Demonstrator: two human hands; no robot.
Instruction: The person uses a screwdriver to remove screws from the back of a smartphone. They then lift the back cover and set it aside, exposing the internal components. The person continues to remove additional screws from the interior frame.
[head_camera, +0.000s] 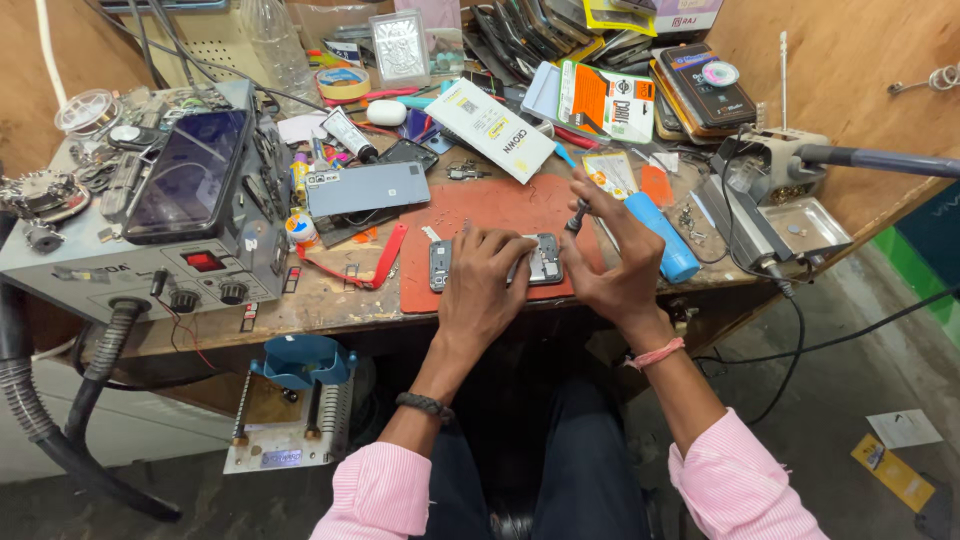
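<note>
Phone (545, 262) lies under left hand (487, 280), right hand (615, 262) just beside.

Matt red mat (470, 215), seemingly rubber

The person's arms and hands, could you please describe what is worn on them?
Both arms wear pink, finely striped long sleeves pushed up the forearms. The left hand has a dark beaded bracelet at its wrist; the right hand has a pink thread band. No gloves.
</note>
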